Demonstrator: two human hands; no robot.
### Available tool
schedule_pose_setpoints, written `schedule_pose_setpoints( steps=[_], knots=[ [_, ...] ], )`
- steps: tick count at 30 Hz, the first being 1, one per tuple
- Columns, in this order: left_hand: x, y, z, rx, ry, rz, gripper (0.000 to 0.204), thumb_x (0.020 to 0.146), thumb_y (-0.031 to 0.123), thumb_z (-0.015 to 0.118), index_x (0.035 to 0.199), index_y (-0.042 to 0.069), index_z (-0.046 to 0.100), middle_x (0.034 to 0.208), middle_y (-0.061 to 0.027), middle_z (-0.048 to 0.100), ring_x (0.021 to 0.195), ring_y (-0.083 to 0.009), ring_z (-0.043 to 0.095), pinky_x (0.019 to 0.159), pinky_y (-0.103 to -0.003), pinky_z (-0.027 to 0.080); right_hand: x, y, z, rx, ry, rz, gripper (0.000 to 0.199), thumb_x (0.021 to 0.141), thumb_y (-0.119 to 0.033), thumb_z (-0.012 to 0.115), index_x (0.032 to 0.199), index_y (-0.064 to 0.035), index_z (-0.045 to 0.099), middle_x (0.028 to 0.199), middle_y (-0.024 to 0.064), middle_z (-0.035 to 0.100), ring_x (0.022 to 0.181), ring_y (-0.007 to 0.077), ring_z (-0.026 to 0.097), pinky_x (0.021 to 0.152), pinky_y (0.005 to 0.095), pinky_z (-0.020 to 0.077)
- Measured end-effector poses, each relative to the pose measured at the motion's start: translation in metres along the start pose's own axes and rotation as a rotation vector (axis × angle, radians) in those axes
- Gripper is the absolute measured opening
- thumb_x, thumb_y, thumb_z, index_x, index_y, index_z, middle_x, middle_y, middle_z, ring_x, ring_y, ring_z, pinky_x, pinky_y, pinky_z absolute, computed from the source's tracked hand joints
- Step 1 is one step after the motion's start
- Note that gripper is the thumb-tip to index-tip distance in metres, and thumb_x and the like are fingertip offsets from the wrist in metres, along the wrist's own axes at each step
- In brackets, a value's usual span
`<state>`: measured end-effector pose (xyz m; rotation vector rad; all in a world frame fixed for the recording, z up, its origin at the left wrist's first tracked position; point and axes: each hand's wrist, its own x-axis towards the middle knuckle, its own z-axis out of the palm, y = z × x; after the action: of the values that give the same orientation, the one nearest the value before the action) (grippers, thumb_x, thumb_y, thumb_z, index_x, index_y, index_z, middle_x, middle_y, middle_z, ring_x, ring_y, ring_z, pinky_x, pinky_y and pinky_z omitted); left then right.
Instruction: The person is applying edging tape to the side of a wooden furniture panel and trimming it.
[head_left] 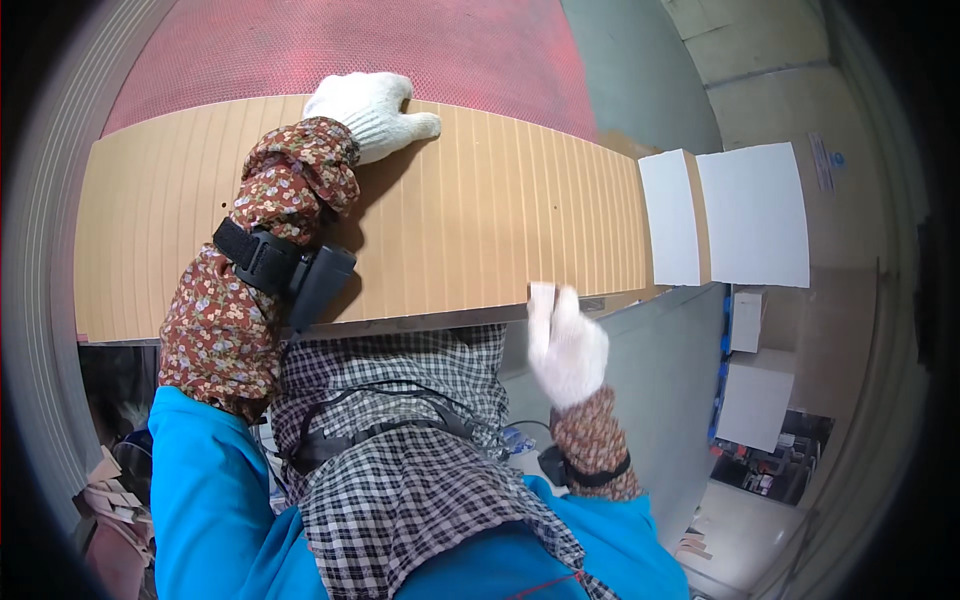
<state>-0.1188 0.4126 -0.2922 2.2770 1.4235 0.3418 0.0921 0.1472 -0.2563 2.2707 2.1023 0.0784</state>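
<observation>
A long tan board (pixel 460 220) with evenly spaced pale lines across it and a few small dark holes lies in front of me. At its far edge is my left hand (pixel 365 115), in a white knitted glove. Its fingers curl over that edge, and the thumb rests along the top face. My right hand (pixel 568 350), also gloved in white, is at the near edge, right of the middle. It is slightly blurred; two fingers point forward, apart, with their tips at the board's edge. I see nothing held between them.
Red mesh matting (pixel 350 50) covers the surface beyond the board. White panels (pixel 755 215) adjoin its right end. More white boxes or panels (pixel 757 400) stand lower right, near a dark container of small parts (pixel 785 460). Scraps of tan material (pixel 115 500) lie at lower left.
</observation>
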Motion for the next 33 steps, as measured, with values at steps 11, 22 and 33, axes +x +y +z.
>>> schedule_pose_setpoints(
  steps=[11,22,33],
  knots=[
    [-0.003,0.010,-0.003,0.008,-0.017,0.003,0.058,0.087,0.061,0.063,0.094,0.004,0.073,0.086,-0.0158,0.073,0.081,-0.0315,0.072,0.076,-0.044,0.057,-0.028,-0.016,-0.015,0.263,-0.036,0.188,0.021,0.105,-0.023,0.057,0.118,-0.0084,0.064,0.087,0.0157,0.068,0.069,0.0372,0.071,0.056,0.0488,0.0552],
    [0.003,0.004,-0.001,-0.001,-0.001,0.014,0.058,0.087,0.061,0.064,0.095,0.004,0.074,0.086,-0.0163,0.073,0.082,-0.0309,0.073,0.077,-0.044,0.058,-0.007,-0.020,-0.006,0.056,-0.051,0.035,0.023,0.105,-0.021,0.055,0.119,-0.0048,0.063,0.087,0.0153,0.062,0.062,0.0329,0.070,0.052,0.0445,0.0553],
    [0.008,-0.007,-0.005,-0.039,-0.011,-0.010,0.055,0.087,0.058,0.065,0.091,0.003,0.073,0.084,-0.0179,0.073,0.080,-0.0333,0.073,0.078,-0.045,0.058,0.159,-0.007,0.013,-0.083,0.026,-0.150,0.028,0.104,-0.020,0.045,0.113,-0.0003,0.062,0.104,0.0223,0.066,0.087,0.0366,0.074,0.074,0.0486,0.0605]
  ],
)
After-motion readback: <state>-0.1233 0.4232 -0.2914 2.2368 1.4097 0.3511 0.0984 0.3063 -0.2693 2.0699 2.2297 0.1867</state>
